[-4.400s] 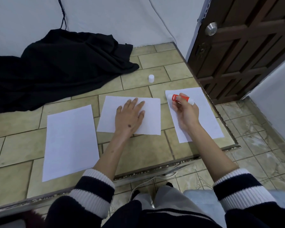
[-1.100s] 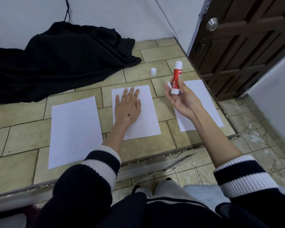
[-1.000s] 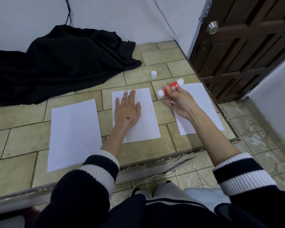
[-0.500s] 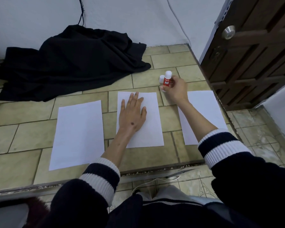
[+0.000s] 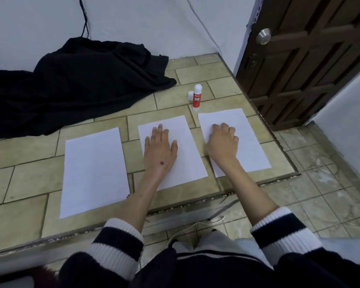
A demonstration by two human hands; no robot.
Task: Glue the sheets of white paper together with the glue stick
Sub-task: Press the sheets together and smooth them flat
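Observation:
Three white sheets lie side by side on a raised tiled ledge: a left sheet [image 5: 94,171], a middle sheet [image 5: 187,154] and a right sheet [image 5: 247,140]. My left hand [image 5: 160,150] rests flat on the middle sheet, fingers spread. My right hand [image 5: 222,142] presses on the right sheet's left part with fingers curled, holding nothing. The red glue stick [image 5: 196,98] stands upright on the tiles just beyond the sheets. Its white cap [image 5: 190,95] sits right beside it.
A heap of black cloth [image 5: 75,84] covers the back left of the ledge [image 5: 283,161]. The ledge's edge drops to a lower tiled floor [image 5: 320,194] on the right and front. A dark wooden door [image 5: 308,59] stands at the right. A white cable [image 5: 191,227] runs near my knees.
My right hand set the glue stick upright next to its cap, let go of it, and came back onto the right sheet. My left hand stayed on the middle sheet.

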